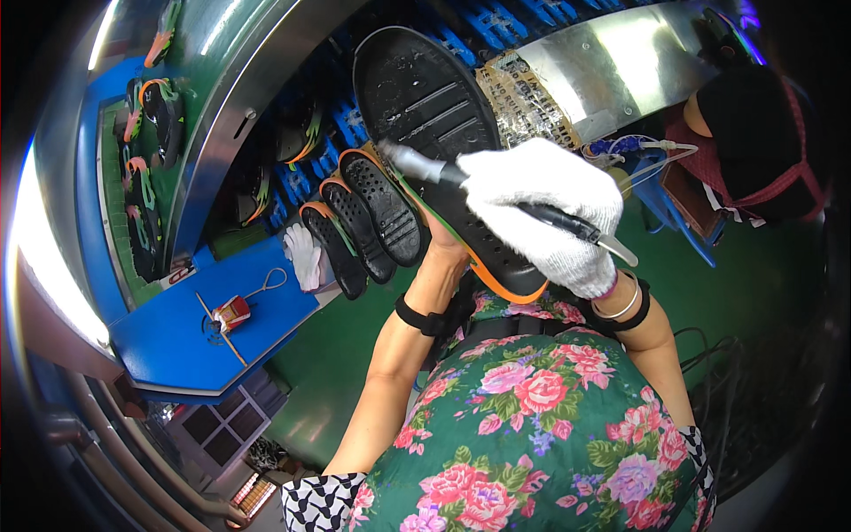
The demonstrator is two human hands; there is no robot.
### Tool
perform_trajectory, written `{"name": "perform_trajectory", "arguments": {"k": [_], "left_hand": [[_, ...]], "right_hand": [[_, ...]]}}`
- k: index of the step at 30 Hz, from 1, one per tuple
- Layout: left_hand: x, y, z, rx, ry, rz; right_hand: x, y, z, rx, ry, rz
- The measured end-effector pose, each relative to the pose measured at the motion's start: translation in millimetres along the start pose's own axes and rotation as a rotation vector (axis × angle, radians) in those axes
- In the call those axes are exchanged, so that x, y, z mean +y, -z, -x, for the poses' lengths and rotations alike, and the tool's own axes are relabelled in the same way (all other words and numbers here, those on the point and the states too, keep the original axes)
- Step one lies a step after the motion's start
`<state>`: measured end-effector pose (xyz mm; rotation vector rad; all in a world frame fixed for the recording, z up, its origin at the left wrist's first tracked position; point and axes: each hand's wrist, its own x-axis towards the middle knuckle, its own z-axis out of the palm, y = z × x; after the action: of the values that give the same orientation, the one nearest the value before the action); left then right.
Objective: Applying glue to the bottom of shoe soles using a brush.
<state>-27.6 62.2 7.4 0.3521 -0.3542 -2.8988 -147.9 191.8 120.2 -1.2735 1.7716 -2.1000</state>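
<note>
A large black shoe sole (pixel 425 89) with an orange rim stands tilted in front of me, its grooved, perforated inner side showing. My left hand (pixel 447 238), bare, is closed on its left edge; most of the fingers are hidden behind the sole. In a white knit glove, my right hand (pixel 550 208) grips a black-handled brush (pixel 421 167) with pale bristles. The bristles lie at the sole's left edge; whether they touch it I cannot tell. Several more black soles (pixel 383 202) with orange edges rest side by side just left of my left hand.
Blue rollers (pixel 503 22) run along the back beside a shiny metal plate (pixel 612 66) with tape. On the left are a blue table (pixel 168 341), a white glove (pixel 304 257) and shoes on a green belt (pixel 115 177). Another person (pixel 753 151) is at the right.
</note>
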Motion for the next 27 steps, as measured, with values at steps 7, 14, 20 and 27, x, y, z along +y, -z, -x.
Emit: {"name": "perform_trajectory", "arguments": {"k": [7,14,20,27], "left_hand": [[12.2,15.5,11.7,-0.127,0.095,0.185],[3.5,8.5,-0.9,0.109,0.088,0.183],[10.5,-19.0,-9.1,-0.18,0.08,-0.167],[17.8,-22.3,-10.6,-0.142,0.121,-0.259]], "right_hand": [[-2.8,-3.7,13.9,-0.165,0.153,0.111],[6.4,4.3,30.1,-0.224,0.227,0.287],[6.3,15.5,33.5,-0.176,-0.01,0.044],[-3.5,9.3,33.0,-0.22,0.071,0.081]]}}
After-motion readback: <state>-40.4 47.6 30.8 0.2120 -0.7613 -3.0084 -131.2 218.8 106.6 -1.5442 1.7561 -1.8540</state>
